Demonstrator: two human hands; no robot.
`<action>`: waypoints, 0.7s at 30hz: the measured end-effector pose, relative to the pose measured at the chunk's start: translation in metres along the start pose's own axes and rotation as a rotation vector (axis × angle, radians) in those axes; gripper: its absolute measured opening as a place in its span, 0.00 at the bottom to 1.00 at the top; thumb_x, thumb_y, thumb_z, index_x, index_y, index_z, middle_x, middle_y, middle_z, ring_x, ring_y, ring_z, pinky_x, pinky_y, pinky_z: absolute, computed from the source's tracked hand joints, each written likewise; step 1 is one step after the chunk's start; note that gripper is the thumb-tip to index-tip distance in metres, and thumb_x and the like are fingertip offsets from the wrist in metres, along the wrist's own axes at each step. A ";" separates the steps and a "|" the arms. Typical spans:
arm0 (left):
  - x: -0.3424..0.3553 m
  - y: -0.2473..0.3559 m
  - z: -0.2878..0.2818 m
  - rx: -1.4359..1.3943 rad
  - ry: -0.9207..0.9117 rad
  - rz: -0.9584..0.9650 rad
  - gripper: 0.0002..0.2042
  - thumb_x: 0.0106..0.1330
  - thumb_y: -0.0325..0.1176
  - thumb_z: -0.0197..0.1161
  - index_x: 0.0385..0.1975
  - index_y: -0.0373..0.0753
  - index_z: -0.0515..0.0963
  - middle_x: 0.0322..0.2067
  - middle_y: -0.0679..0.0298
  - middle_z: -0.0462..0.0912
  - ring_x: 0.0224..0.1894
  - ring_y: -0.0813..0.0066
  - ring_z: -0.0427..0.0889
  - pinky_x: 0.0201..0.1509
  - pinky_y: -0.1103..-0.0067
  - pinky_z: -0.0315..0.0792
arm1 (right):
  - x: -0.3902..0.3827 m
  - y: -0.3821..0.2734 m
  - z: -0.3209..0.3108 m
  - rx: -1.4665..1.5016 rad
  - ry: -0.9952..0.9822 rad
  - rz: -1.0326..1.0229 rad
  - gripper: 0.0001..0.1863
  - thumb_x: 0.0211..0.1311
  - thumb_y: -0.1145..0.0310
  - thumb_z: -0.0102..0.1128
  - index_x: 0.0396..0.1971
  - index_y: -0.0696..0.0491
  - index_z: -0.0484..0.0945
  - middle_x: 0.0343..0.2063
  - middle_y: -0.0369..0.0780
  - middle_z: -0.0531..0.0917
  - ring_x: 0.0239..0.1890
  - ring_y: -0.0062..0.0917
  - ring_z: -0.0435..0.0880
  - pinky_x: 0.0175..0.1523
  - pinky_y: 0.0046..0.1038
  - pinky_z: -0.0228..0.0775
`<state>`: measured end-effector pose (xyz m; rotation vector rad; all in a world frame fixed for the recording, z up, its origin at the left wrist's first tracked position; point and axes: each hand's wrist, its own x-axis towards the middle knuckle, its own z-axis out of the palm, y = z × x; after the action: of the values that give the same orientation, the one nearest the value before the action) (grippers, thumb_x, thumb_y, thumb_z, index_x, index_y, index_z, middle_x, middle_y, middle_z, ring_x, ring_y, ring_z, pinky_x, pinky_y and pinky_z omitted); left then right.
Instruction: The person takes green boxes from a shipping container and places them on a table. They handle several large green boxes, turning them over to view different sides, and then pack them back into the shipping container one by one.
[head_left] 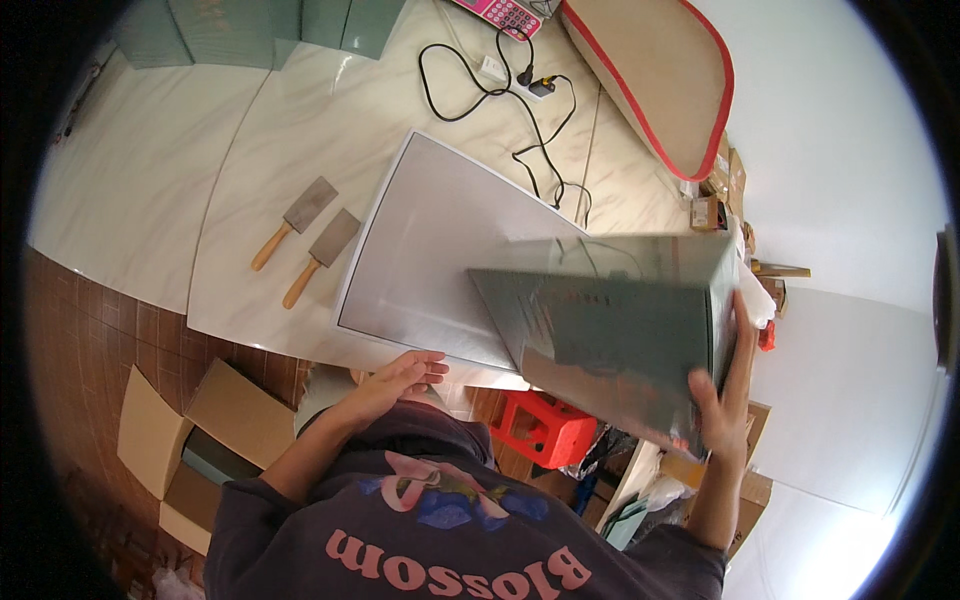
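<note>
Grey-green box [620, 330], blurred, gripped by right hand [725, 400]; left hand [395, 380] spread, seemingly touching mat [430, 250].

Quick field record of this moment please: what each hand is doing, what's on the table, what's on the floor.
right hand: grips the edge of a grey-green box, held tilted above the table
left hand: open, resting at the near edge of the grey mat
table: white marble-look top; two wooden-handled scrapers left of the mat, black cable behind it
floor: open cardboard box, red stool
</note>
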<state>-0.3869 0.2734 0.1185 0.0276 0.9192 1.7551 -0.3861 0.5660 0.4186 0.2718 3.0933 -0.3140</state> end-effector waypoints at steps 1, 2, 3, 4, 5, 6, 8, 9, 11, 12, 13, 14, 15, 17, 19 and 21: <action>-0.004 0.002 0.003 0.007 0.006 0.015 0.22 0.75 0.44 0.39 0.61 0.37 0.61 0.57 0.59 0.70 0.59 0.71 0.68 0.63 0.75 0.60 | 0.015 -0.008 0.003 0.007 0.022 -0.033 0.50 0.50 0.34 0.54 0.68 0.49 0.52 0.57 0.50 0.62 0.60 0.43 0.62 0.63 0.43 0.53; -0.008 0.003 0.004 0.015 0.014 0.028 0.21 0.75 0.43 0.39 0.61 0.37 0.61 0.57 0.59 0.70 0.59 0.71 0.68 0.63 0.75 0.60 | 0.030 -0.015 0.005 0.018 0.043 -0.065 0.49 0.50 0.34 0.54 0.68 0.46 0.52 0.56 0.49 0.63 0.58 0.41 0.64 0.62 0.43 0.54; -0.010 0.002 0.004 0.031 0.008 0.053 0.21 0.74 0.43 0.40 0.61 0.38 0.61 0.56 0.59 0.70 0.59 0.71 0.68 0.63 0.75 0.59 | 0.041 -0.018 0.006 0.048 0.032 -0.049 0.47 0.51 0.36 0.55 0.68 0.46 0.53 0.53 0.48 0.65 0.54 0.39 0.67 0.59 0.41 0.57; -0.011 0.000 0.005 0.049 0.001 0.076 0.21 0.74 0.43 0.41 0.61 0.39 0.61 0.56 0.59 0.70 0.59 0.71 0.68 0.63 0.75 0.59 | 0.051 -0.022 0.006 0.087 0.036 -0.058 0.47 0.50 0.37 0.56 0.67 0.46 0.55 0.52 0.48 0.66 0.52 0.38 0.68 0.58 0.40 0.59; -0.013 -0.002 0.003 0.060 -0.006 0.106 0.21 0.74 0.43 0.41 0.62 0.40 0.62 0.56 0.59 0.70 0.59 0.72 0.67 0.63 0.76 0.58 | 0.063 -0.026 0.007 0.094 0.056 -0.089 0.47 0.50 0.37 0.56 0.67 0.47 0.56 0.52 0.48 0.67 0.53 0.38 0.68 0.58 0.40 0.59; -0.016 -0.003 0.003 0.080 0.002 0.120 0.21 0.74 0.44 0.42 0.61 0.39 0.62 0.56 0.59 0.71 0.59 0.71 0.68 0.63 0.75 0.59 | 0.067 -0.028 0.005 0.100 0.084 -0.107 0.46 0.50 0.37 0.57 0.66 0.47 0.57 0.51 0.48 0.68 0.53 0.38 0.68 0.58 0.40 0.59; -0.018 -0.002 0.001 0.118 0.022 0.156 0.22 0.74 0.45 0.42 0.59 0.37 0.62 0.55 0.59 0.71 0.58 0.70 0.69 0.62 0.74 0.60 | 0.067 -0.031 0.006 0.075 0.104 -0.093 0.45 0.50 0.37 0.57 0.65 0.47 0.58 0.51 0.48 0.68 0.53 0.38 0.68 0.58 0.40 0.59; -0.017 -0.002 -0.002 0.136 0.034 0.165 0.22 0.73 0.45 0.42 0.59 0.37 0.63 0.55 0.59 0.72 0.58 0.71 0.69 0.62 0.74 0.61 | 0.067 -0.033 0.006 0.062 0.115 -0.089 0.45 0.50 0.38 0.58 0.65 0.47 0.59 0.52 0.48 0.68 0.53 0.38 0.69 0.58 0.40 0.59; -0.016 -0.005 -0.012 0.156 0.074 0.187 0.22 0.73 0.45 0.43 0.59 0.37 0.63 0.55 0.59 0.72 0.58 0.71 0.69 0.62 0.74 0.61 | 0.053 -0.033 0.000 0.047 0.154 -0.084 0.44 0.50 0.39 0.58 0.64 0.47 0.60 0.53 0.48 0.68 0.54 0.38 0.69 0.58 0.39 0.60; -0.015 -0.002 -0.012 0.136 0.098 0.197 0.22 0.73 0.46 0.43 0.58 0.37 0.64 0.54 0.59 0.72 0.58 0.71 0.69 0.62 0.74 0.61 | 0.038 -0.030 -0.005 0.028 0.169 -0.064 0.44 0.50 0.39 0.59 0.64 0.47 0.60 0.54 0.48 0.68 0.54 0.38 0.69 0.58 0.39 0.60; -0.015 0.006 -0.012 0.116 0.120 0.205 0.22 0.73 0.46 0.43 0.58 0.37 0.64 0.54 0.59 0.73 0.58 0.71 0.69 0.62 0.73 0.61 | 0.025 -0.024 -0.012 0.118 0.200 -0.006 0.44 0.49 0.39 0.59 0.64 0.46 0.60 0.56 0.48 0.68 0.56 0.39 0.69 0.59 0.39 0.60; -0.012 0.012 -0.013 0.096 0.157 0.223 0.22 0.73 0.46 0.43 0.58 0.37 0.65 0.53 0.59 0.73 0.57 0.71 0.70 0.62 0.73 0.61 | 0.016 -0.014 -0.017 0.276 0.205 0.054 0.45 0.50 0.38 0.57 0.65 0.48 0.59 0.55 0.49 0.68 0.57 0.38 0.68 0.59 0.39 0.61; -0.003 0.014 -0.011 0.137 0.220 0.244 0.23 0.73 0.48 0.42 0.58 0.38 0.66 0.53 0.60 0.74 0.56 0.72 0.71 0.62 0.73 0.61 | -0.002 -0.010 -0.023 0.401 0.258 0.166 0.46 0.52 0.37 0.54 0.65 0.51 0.58 0.53 0.50 0.70 0.55 0.38 0.71 0.55 0.40 0.64; 0.021 0.022 -0.001 0.039 0.186 0.317 0.24 0.73 0.49 0.41 0.59 0.38 0.66 0.53 0.62 0.74 0.55 0.73 0.72 0.62 0.74 0.62 | -0.031 0.030 -0.025 0.862 0.364 0.370 0.41 0.56 0.40 0.53 0.62 0.55 0.61 0.49 0.50 0.73 0.50 0.38 0.75 0.49 0.38 0.71; 0.035 0.045 0.026 -0.046 0.070 0.315 0.25 0.73 0.50 0.41 0.59 0.38 0.66 0.53 0.64 0.74 0.54 0.75 0.72 0.61 0.76 0.62 | -0.070 0.102 -0.010 1.067 0.411 0.412 0.40 0.58 0.38 0.52 0.57 0.59 0.67 0.51 0.47 0.74 0.53 0.33 0.73 0.57 0.33 0.65; 0.031 0.068 0.057 -0.075 -0.091 0.241 0.25 0.74 0.49 0.39 0.61 0.38 0.64 0.55 0.64 0.72 0.57 0.75 0.68 0.64 0.77 0.58 | -0.125 0.182 0.041 0.847 0.531 0.637 0.38 0.62 0.42 0.48 0.60 0.60 0.64 0.52 0.46 0.74 0.54 0.33 0.72 0.59 0.32 0.63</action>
<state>-0.4282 0.3245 0.1854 0.1750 0.8091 1.9930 -0.2314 0.7118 0.3468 1.4962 2.8418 -1.7020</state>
